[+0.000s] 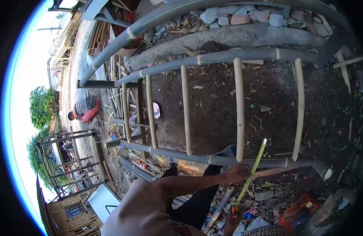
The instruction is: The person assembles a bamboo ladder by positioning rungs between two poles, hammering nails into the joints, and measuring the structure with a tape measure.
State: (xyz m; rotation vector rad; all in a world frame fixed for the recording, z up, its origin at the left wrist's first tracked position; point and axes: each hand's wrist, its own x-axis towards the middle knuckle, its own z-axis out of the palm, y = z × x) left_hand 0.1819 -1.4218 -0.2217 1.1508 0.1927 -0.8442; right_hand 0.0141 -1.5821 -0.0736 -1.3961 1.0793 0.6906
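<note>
The image lies on its side, with the sky at the left. My left hand [238, 173] reaches across to the long grey side pole of a bamboo frame [181, 154], its fingers closed at the yellow blade of a tape measure [245, 190]. My right hand [231, 225], partly cut off by the bottom edge, is wrapped round the orange and black tape case [235, 212]. From the case the blade runs past my left hand, and its free end sticks out over the dark soil. Pale bamboo rungs [239, 110] join this pole to a second grey pole [169, 65].
Another thick grey pole [154, 21] crosses the top, near a row of stones [240, 19]. A red plastic crate [299, 210] lies among rubble at lower right. A cut bamboo piece [220, 208] lies near my right hand. Farther off, a person in a striped shirt [85, 108] bends over.
</note>
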